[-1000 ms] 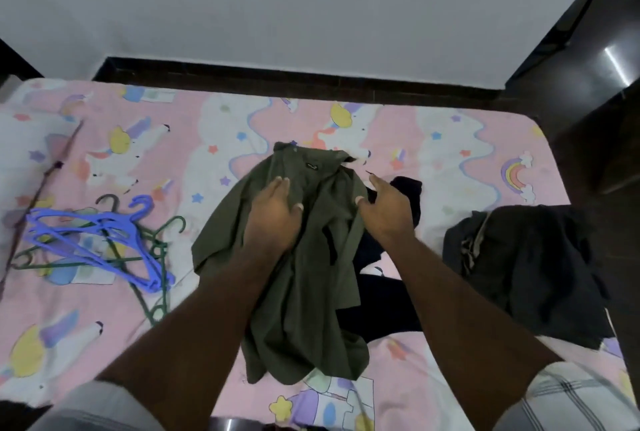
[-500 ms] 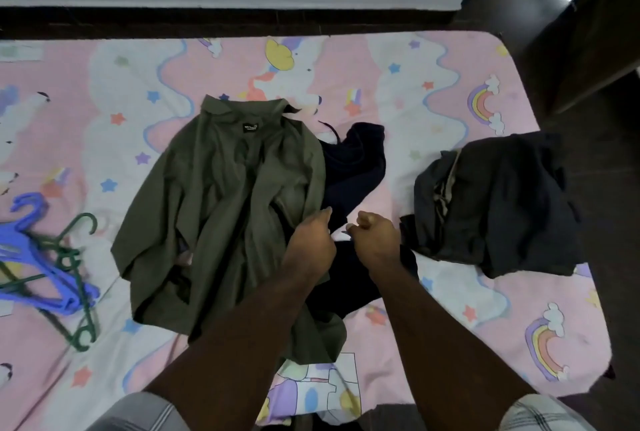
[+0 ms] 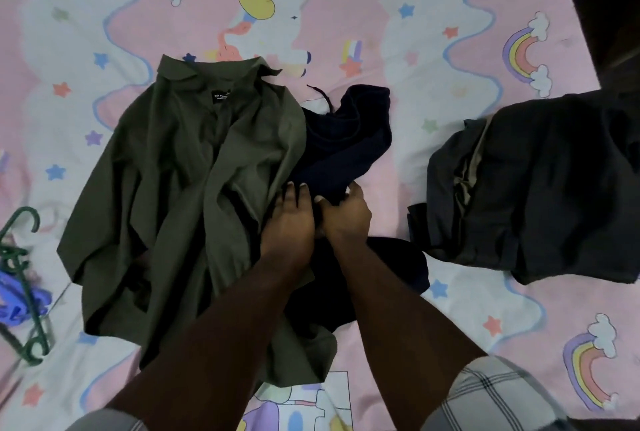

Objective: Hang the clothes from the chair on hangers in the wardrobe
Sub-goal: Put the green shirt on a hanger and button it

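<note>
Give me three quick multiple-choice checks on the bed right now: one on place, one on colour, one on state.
1. Where are the hangers?
A. Left edge of the bed
B. On the dark pile
C. In the left hand

2. What colour is the collared shirt?
A. Red
B. Olive green
C. White

3. How does the shirt lie?
A. On a hanger
B. Folded square
C. Spread open, collar away from the person

Key: 1 A, they lie at the left edge. 2 B, its fabric is olive. 3 C, the label shows inside the open collar.

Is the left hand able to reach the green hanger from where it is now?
Probably yes. The left hand is at the edge of the olive shirt, and the green hanger lies in the open at the bed's left; only the flat shirt lies between them.
</note>
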Demonstrator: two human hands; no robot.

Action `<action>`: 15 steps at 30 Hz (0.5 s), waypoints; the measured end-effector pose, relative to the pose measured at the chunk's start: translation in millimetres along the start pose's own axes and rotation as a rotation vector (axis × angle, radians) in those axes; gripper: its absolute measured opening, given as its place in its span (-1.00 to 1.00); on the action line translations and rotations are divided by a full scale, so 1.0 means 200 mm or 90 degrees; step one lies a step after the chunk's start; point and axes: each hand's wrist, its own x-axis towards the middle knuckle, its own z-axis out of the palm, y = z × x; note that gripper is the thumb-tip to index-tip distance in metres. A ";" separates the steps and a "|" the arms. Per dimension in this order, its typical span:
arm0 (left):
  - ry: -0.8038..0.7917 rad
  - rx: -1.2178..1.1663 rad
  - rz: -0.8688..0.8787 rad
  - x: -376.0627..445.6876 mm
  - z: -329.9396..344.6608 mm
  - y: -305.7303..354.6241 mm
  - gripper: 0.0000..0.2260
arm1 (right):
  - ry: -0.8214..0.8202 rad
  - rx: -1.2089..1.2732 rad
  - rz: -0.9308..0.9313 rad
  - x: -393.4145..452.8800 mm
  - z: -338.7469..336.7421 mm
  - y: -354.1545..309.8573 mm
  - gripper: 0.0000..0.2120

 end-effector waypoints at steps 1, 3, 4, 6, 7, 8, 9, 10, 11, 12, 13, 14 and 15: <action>0.008 0.016 0.001 0.01 0.01 0.00 -0.49 | -0.002 0.010 0.002 0.01 0.01 0.00 -0.50; 0.002 0.004 0.009 0.04 -0.01 0.03 -0.51 | -0.003 -0.011 -0.023 0.02 0.01 -0.03 -0.65; -0.018 -0.025 0.007 0.04 -0.04 0.05 -0.54 | 0.003 -0.031 -0.049 0.02 -0.01 -0.04 -0.70; -0.041 -0.074 0.004 0.04 -0.11 0.13 -0.70 | 0.016 -0.054 -0.087 -0.02 -0.10 -0.08 -0.73; -0.039 -0.091 0.008 0.02 -0.14 0.19 -0.75 | 0.023 -0.060 -0.099 -0.04 -0.18 -0.10 -0.73; -0.033 -0.106 0.018 0.00 -0.17 0.26 -0.78 | 0.037 -0.066 -0.113 -0.06 -0.27 -0.11 -0.74; -0.024 -0.121 0.030 -0.03 -0.20 0.35 -0.79 | 0.057 -0.074 -0.134 -0.07 -0.37 -0.13 -0.74; -0.012 -0.135 0.045 -0.05 -0.22 0.45 -0.81 | 0.079 -0.085 -0.166 -0.09 -0.49 -0.15 -0.74; 0.005 -0.150 0.061 -0.07 -0.25 0.56 -0.82 | 0.105 -0.098 -0.201 -0.11 -0.61 -0.17 -0.73; 0.017 -0.168 0.077 -0.09 -0.28 0.68 -0.83 | 0.136 -0.112 -0.234 -0.12 -0.75 -0.19 -0.70; 0.028 -0.195 0.093 -0.12 -0.31 0.80 -0.84 | 0.164 -0.123 -0.255 -0.13 -0.88 -0.21 -0.67; 0.038 -0.229 0.114 -0.15 -0.35 0.93 -0.85 | 0.192 -0.134 -0.266 -0.15 -1.02 -0.23 -0.64; 0.043 -0.263 0.139 -0.18 -0.38 1.05 -0.86 | 0.227 -0.150 -0.276 -0.17 -1.16 -0.24 -0.61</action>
